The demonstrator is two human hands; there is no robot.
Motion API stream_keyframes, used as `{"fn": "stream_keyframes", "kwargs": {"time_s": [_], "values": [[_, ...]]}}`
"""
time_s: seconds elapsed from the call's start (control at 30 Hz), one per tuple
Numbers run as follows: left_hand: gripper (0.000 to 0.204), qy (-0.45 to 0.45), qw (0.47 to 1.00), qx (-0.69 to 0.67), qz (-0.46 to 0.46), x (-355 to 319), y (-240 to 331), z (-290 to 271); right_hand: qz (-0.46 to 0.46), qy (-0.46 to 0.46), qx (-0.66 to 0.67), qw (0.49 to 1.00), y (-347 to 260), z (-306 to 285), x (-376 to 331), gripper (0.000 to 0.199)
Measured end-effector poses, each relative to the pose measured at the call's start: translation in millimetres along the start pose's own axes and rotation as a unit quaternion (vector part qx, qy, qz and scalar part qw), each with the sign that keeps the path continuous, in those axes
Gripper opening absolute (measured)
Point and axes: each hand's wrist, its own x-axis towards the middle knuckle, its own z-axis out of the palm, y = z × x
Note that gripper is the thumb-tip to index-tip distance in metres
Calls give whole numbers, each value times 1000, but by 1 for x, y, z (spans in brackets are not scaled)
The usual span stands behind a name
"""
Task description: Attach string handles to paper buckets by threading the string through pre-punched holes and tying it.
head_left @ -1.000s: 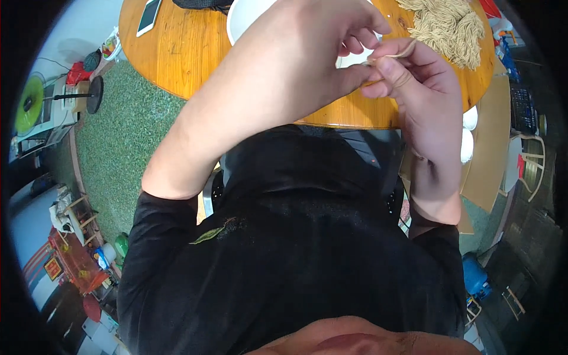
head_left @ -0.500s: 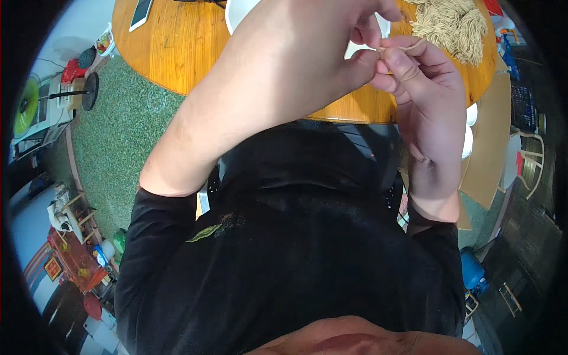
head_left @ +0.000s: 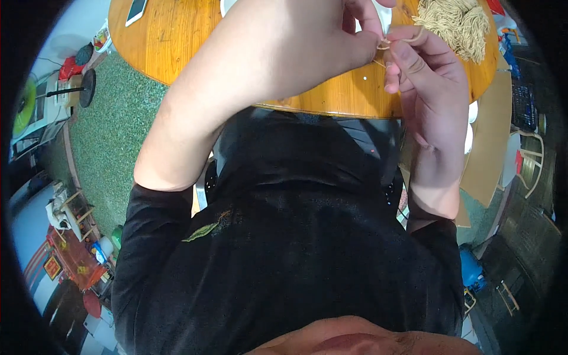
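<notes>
Above the front part of the round wooden table (head_left: 158, 50), my left hand (head_left: 331, 50) and my right hand (head_left: 427, 71) meet. Thumb and finger of each pinch a thin beige strand of yarn (head_left: 414, 39), which makes a small loop between the fingertips. Its free end curls over my right index finger. Just beyond my right hand lies a heap of the same beige yarn (head_left: 454, 28). A white bowl (head_left: 387, 21) sits behind my left hand and is mostly hidden by it. A tiny white speck shows on the wood below the fingertips.
At the table's far left lies a white phone (head_left: 136, 10). Flattened cardboard (head_left: 490, 142) leans or lies to the right of the table. Left of it is a green speckled floor (head_left: 112, 142), with a standing fan (head_left: 87, 87) further out. A blue gas cylinder (head_left: 471, 267) stands at lower right.
My hands have drawn slightly apart and shifted a little. The yarn now shows as a small open loop between the fingertips, and more tabletop is visible below them.
</notes>
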Motion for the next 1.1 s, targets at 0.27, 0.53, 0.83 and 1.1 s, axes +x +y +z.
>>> {"fn": "stream_keyframes", "kwargs": {"time_s": [0.27, 0.53, 0.83, 1.1], "values": [[27, 3, 997, -13, 70, 2, -12, 0, -136, -74, -139, 978, -5, -3, 3, 12], [26, 8, 999, 25, 47, -3, -3, 3, -289, -17, -266, 920, 7, -2, 2, 15], [22, 35, 994, 78, 74, -7, -2, 5, -422, 62, -432, 795, 15, 8, 1, 19], [19, -4, 1000, 13, 11, -10, 3, 1, -576, 109, -408, 700, 53, -4, 16, 30]]}}
